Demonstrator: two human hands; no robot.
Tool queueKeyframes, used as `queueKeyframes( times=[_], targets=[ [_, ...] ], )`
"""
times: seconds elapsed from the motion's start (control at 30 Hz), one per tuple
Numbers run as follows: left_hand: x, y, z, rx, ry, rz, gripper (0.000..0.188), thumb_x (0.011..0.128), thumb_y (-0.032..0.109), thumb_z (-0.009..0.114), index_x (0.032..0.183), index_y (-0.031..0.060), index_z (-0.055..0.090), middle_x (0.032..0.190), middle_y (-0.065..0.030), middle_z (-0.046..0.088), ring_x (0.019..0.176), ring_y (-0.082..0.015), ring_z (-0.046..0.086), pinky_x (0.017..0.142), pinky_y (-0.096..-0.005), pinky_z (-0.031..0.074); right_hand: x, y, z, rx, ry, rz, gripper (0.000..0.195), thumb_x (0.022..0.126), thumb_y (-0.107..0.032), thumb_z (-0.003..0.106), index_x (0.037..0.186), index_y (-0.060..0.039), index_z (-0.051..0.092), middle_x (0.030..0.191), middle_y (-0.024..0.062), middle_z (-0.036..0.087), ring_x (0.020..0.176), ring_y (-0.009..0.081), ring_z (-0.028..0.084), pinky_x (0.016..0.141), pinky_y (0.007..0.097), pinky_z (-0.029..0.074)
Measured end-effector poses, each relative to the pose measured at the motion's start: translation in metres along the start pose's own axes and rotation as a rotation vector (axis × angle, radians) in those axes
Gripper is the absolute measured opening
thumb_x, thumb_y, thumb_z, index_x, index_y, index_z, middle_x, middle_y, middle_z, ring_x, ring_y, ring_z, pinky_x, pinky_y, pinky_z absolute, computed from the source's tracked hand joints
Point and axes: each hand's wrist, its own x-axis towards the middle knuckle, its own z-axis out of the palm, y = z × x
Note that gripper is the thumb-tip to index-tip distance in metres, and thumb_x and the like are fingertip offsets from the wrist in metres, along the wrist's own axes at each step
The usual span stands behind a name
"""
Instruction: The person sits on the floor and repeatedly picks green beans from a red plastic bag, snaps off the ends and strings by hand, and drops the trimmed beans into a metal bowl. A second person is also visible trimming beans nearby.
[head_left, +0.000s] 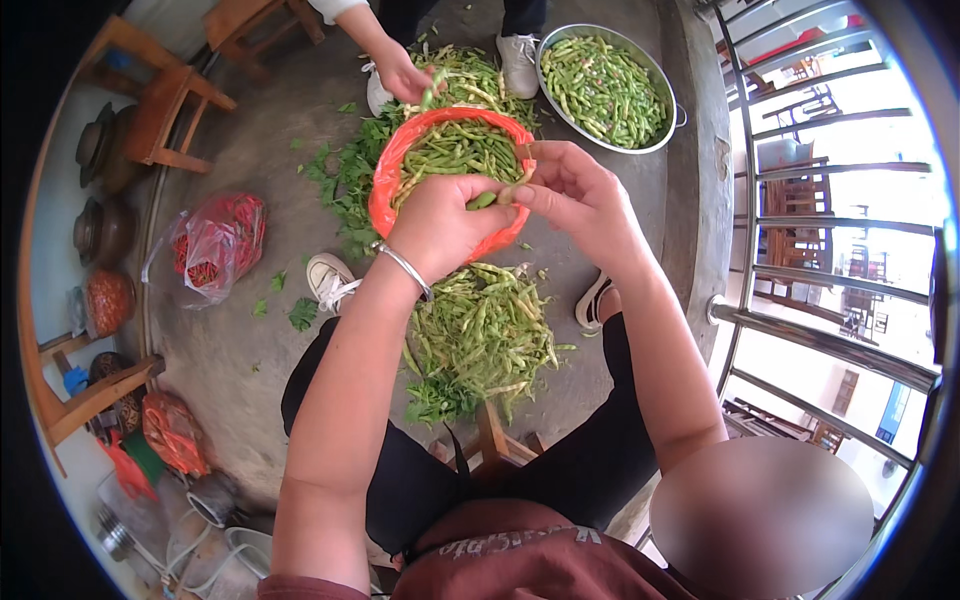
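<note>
Over a red plastic bag (386, 202) filled with green bean pods (465, 154), my two hands meet. A green bean pod (481, 200) is pinched in my left hand (450, 217), which has a silver bangle on its wrist. My right hand (577, 187) grips the pod's other end between thumb and fingers. Below the bag, a pile of bean pods or emptied hulls (487, 330) lies on the floor between my feet. A round metal basin (604, 86) of green beans stands at the upper right. Across from me, another person's hand (405, 75) holds a green pod.
Leafy greens (360, 172) and another pile of pods (472, 75) lie around the bag. A plastic bag of red chillies (225, 240) rests on the floor at left. Wooden stools (169, 120), jars (101, 229) and pots line the left side; a metal railing (825, 334) runs along the right.
</note>
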Motion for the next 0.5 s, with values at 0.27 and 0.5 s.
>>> queueKeyframes(
  times=[0.27,0.5],
  targets=[
    [0.0,0.015,0.009,-0.191,-0.121,-0.095,0.027,0.078,0.023,0.069,0.095,0.0011,0.068,0.075,-0.005,0.067,0.065,-0.0074,0.06,0.065,-0.0234,0.047,-0.002,-0.001,-0.023,0.27,-0.036,0.066,0.022,0.083,-0.011,0.062,0.102,-0.0005,0.059,0.084,0.0009,0.061,0.072,0.0067,0.054,0.067,0.021,0.044],
    [-0.002,0.009,0.016,-0.123,-0.089,-0.006,0.025,0.078,0.024,0.07,0.089,0.002,0.068,0.067,-0.0023,0.065,0.057,-0.0047,0.056,0.054,-0.0216,0.044,-0.007,0.0,-0.018,0.296,-0.113,0.067,0.025,0.078,-0.003,0.058,0.103,0.0021,0.057,0.088,0.0033,0.062,0.082,0.0084,0.059,0.074,0.0226,0.047]
  ],
)
